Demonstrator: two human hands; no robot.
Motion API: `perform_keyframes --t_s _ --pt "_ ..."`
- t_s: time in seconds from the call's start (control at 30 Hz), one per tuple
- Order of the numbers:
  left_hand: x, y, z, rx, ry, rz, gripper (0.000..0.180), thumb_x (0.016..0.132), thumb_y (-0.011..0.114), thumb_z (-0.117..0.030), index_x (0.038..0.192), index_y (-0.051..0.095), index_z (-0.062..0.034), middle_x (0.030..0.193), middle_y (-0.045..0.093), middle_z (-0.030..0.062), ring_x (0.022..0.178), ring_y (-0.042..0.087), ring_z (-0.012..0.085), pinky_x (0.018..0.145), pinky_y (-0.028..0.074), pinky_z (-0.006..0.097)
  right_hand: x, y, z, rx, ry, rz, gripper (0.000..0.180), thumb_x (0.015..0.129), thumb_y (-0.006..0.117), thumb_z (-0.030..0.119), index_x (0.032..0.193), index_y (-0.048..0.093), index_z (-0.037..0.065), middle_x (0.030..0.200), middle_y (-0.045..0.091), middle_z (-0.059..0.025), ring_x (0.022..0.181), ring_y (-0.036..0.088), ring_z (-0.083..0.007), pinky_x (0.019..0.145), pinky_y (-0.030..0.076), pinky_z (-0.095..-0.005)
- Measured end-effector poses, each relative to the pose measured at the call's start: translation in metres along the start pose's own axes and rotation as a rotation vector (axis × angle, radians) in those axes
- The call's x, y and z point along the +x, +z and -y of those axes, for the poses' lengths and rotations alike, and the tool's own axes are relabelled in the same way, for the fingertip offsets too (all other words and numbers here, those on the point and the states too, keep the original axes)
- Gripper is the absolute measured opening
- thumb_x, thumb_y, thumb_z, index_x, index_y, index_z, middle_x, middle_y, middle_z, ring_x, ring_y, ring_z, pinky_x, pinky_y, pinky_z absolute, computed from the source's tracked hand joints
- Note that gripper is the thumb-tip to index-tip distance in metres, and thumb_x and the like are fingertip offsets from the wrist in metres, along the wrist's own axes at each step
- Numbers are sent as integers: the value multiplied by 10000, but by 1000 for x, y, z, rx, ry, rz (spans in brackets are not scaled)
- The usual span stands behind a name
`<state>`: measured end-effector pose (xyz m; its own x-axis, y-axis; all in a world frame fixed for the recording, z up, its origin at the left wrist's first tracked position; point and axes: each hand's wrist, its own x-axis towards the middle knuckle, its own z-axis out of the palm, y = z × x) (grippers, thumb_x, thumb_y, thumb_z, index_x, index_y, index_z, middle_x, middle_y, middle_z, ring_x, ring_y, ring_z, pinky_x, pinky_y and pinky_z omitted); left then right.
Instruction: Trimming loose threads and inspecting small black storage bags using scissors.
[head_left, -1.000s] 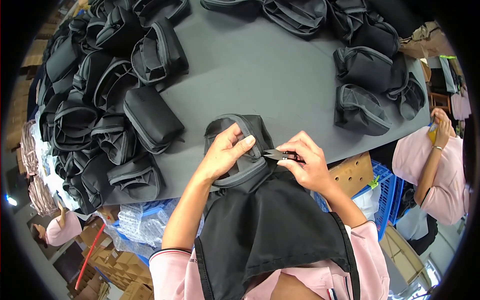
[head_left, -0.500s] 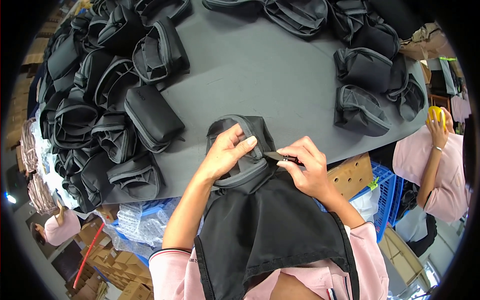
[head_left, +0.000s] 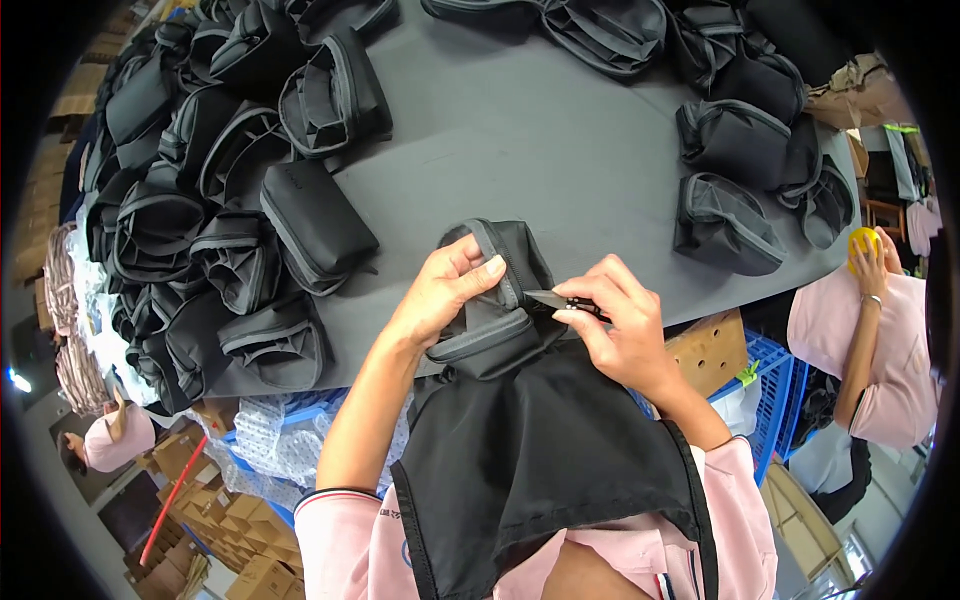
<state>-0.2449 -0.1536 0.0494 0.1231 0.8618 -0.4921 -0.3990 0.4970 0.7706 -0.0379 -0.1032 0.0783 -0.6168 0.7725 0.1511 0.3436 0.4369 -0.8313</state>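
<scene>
Fingers (head_left: 470,275) of left hand (head_left: 445,295) clamped on black pouch (head_left: 495,320) at near desk (head_left: 520,150) edge. Right hand (head_left: 620,325) fingers pinch small snips (head_left: 560,300), tip touching pouch's grey trim. Pouch piles left (head_left: 200,200) and right (head_left: 750,170). Black apron (head_left: 540,450) below.

Bag-making workshop, grey worktable (head_left: 560,150) ringed with piled black pouches (head_left: 190,230), cardboard boxes (head_left: 215,520)

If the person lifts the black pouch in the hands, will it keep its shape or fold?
The black pouch will probably fold: it already dents under the left hand. It looks like light fabric. The right hand holds small snips at it.
</scene>
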Motion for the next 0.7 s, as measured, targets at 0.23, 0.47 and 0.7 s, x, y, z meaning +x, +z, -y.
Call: perform_keyframes --t_s 0.23,0.47,0.7 --pt "-5 -1 -12 -20 -43 33 334 902 545 -245 1142 529 -13 1023 595 36 937 547 114 852 437 276 13 -1 17 -152 -114 79 196 672 691 49 849 607 61 757 535 -61 566 544 -217 502 428 -304" --pt "-27 -7 -16 -83 -54 -54 252 922 513 -244 1062 550 -38 967 573 -5 909 502 72 833 407 231 4 -6 22 99 -29 135 187 660 673 -8 829 598 22 739 516 -67 580 545 -169 504 431 -276" --pt "-140 -43 -170 835 729 -871 241 859 568 -214 738 477 -27 662 397 -19 642 384 88 591 365 251 7 -3 5 602 508 105 199 713 617 -28 890 525 -26 847 429 -12 625 481 -65 507 403 -182"
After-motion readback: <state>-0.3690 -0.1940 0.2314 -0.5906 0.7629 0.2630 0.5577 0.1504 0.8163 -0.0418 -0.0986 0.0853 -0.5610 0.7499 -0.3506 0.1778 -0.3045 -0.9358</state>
